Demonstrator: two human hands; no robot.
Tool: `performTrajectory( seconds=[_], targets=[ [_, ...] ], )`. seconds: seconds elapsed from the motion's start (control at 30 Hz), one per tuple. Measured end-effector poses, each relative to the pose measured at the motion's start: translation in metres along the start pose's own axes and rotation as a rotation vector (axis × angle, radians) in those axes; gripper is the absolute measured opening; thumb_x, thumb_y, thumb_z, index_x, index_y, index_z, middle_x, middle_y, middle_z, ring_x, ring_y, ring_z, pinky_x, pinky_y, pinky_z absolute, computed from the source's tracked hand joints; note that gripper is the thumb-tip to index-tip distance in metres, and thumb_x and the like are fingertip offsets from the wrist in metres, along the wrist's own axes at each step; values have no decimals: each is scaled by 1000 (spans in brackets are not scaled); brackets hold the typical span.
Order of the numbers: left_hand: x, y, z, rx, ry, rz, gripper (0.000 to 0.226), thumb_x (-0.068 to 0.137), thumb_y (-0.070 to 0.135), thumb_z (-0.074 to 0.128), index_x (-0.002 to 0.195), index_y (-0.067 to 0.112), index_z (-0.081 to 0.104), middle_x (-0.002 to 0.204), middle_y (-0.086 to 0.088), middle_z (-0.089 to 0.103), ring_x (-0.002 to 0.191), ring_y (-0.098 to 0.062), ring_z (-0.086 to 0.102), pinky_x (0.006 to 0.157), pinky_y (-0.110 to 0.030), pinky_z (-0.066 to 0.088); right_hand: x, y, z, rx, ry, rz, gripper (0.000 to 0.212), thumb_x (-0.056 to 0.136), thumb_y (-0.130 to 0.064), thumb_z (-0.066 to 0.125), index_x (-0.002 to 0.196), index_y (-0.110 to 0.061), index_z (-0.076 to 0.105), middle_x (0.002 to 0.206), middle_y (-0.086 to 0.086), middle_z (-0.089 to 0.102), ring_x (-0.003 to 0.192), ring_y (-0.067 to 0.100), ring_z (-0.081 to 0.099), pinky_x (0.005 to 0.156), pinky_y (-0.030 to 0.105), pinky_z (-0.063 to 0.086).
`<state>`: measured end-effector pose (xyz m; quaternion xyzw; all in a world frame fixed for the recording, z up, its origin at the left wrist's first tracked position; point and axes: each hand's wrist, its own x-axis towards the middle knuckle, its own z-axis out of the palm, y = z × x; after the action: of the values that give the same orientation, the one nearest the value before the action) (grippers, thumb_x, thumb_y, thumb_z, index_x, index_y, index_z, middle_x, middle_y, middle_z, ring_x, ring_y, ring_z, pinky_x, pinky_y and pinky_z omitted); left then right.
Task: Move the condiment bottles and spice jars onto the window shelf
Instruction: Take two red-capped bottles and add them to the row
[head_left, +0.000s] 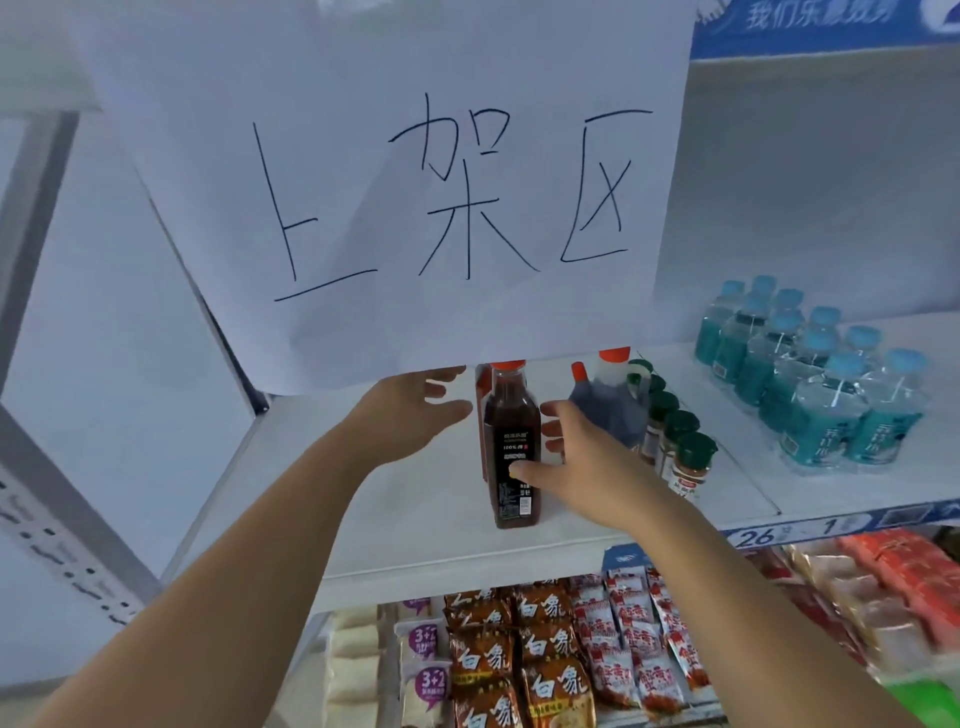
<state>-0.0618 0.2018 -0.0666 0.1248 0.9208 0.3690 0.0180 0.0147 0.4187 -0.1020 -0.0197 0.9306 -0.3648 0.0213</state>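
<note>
So the dark sauce bottle is standing upright on the white shelf, right between both hands. The right hand is wrapped round it, thumb on the front label and fingers on its far side. The left hand is just beside the bottle's neck, fingers spread, and I can't tell if it touches. The green-lidded spice jars are lined up just past the right hand, with a big jug behind its fingers.
</note>
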Motion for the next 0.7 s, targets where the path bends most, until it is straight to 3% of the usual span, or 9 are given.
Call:
performTrajectory(
  seconds=[0.17,0.2,0.27,0.33,0.43,0.5,0.57,0.63,0.7],
  targets=[
    [36,-16,13,-191,-98,-104,67,71,46,86,132,32,64,128,3,69,116,-20,67,82,-28,49,5,9,14,21,5,12,64,93,-46,68,144,-23,36,146,-4,57,126,18,63,71,16,49],
    [39,-17,15,-200,-115,-73,67,67,46,88,129,32,66,127,5,70,116,-18,66,82,-29,51,5,10,16,29,9,12,62,94,-46,68,143,-23,38,145,-5,58,125,18,63,71,16,50],
    [47,-19,20,-209,-154,-2,62,64,44,89,122,34,70,126,12,70,117,-16,67,89,-37,57,4,13,17,86,34,22,61,94,-43,69,143,-23,39,147,-6,57,132,18,58,90,28,54],
    [51,-20,23,-160,-175,60,48,75,33,88,120,35,70,127,16,69,117,-13,67,99,-41,56,5,12,18,133,41,27,60,95,-39,69,144,-24,39,149,-6,55,136,19,55,103,38,50],
    [57,-23,25,-108,-207,133,40,89,16,78,125,31,67,122,14,71,114,-9,69,102,-42,55,6,9,23,166,51,32,54,97,-34,68,143,-25,40,146,-4,58,134,20,57,103,37,50],
    [58,-21,28,-79,-213,191,41,91,14,75,128,29,64,122,11,71,112,-7,69,99,-37,56,6,9,27,189,81,35,51,96,-32,69,140,-26,42,142,-5,60,131,20,59,102,37,50],
    [56,-19,30,-76,-197,232,40,92,14,75,125,31,62,119,14,71,106,3,69,90,-20,52,6,9,28,200,102,39,49,96,-31,70,137,-26,44,139,-5,62,129,20,60,103,38,50],
    [52,-19,27,-57,-174,244,41,93,13,74,114,45,58,108,28,70,96,17,65,78,-4,47,5,8,28,199,107,44,47,95,-30,70,135,-26,44,138,-6,62,128,19,61,103,38,50],
    [48,-24,21,-20,-167,256,47,94,13,72,106,54,52,102,40,67,95,20,64,78,-3,45,4,7,28,191,103,42,47,95,-30,71,134,-27,44,137,-6,62,128,19,61,102,38,50]
  ],
)
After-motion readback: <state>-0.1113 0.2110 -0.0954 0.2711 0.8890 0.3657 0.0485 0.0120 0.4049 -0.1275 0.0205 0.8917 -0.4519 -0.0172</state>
